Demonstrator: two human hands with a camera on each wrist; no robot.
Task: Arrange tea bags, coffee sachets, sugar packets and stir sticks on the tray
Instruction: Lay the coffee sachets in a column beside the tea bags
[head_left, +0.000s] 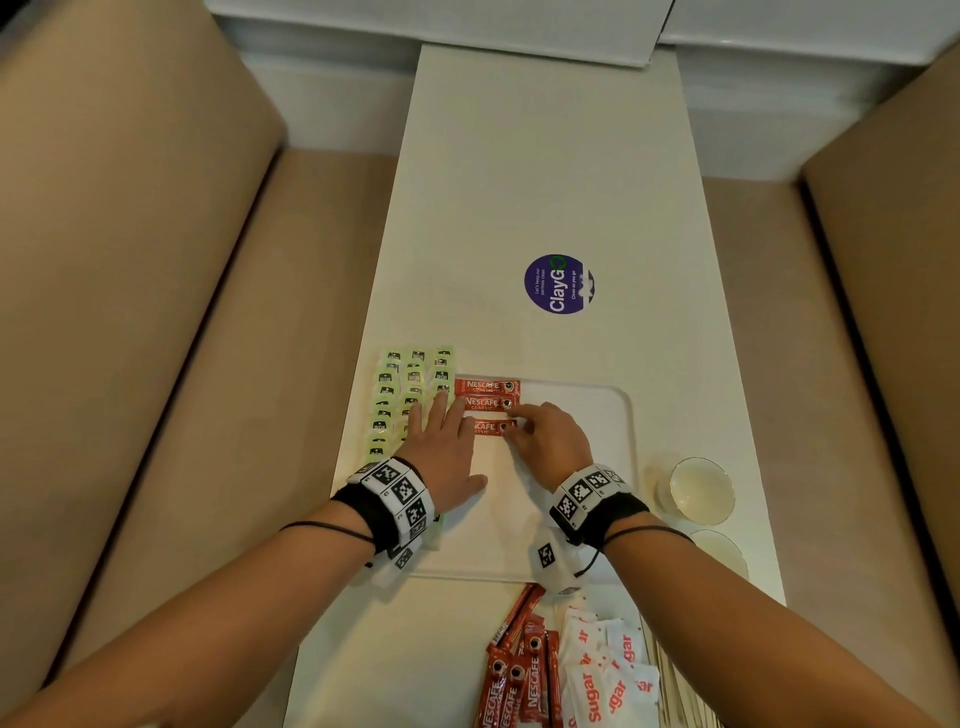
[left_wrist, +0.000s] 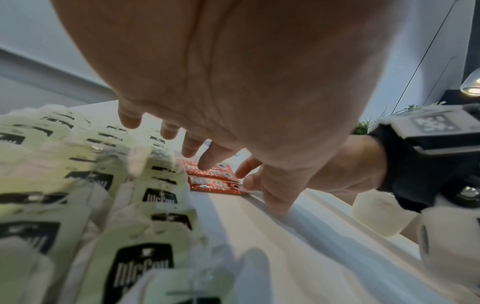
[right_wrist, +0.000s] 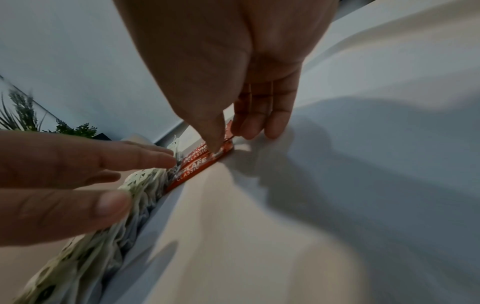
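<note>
A white tray (head_left: 613, 415) lies on the narrow table. Rows of green tea bags (head_left: 395, 384) fill its left side. Beside them, three red coffee sachets lie one below another: the far one (head_left: 485, 386), the middle one (head_left: 485, 404) and the near one (head_left: 488, 427). My left hand (head_left: 436, 415) lies flat with straight fingers over the tea bags and the sachets' left ends. My right hand (head_left: 519, 422) pinches the right end of the near sachet (right_wrist: 197, 164), thumb (right_wrist: 215, 133) on top. The left wrist view shows the tea bags (left_wrist: 78, 195) and the near sachet (left_wrist: 215, 185).
Loose coffee sachets (head_left: 519, 670), white sugar packets (head_left: 602, 670) and pale stir sticks (head_left: 675, 686) lie on the table in front of the tray. Two small white cups (head_left: 701, 491) stand to the tray's right. A purple sticker (head_left: 558, 284) lies farther back. Beige benches (head_left: 130, 312) flank the table.
</note>
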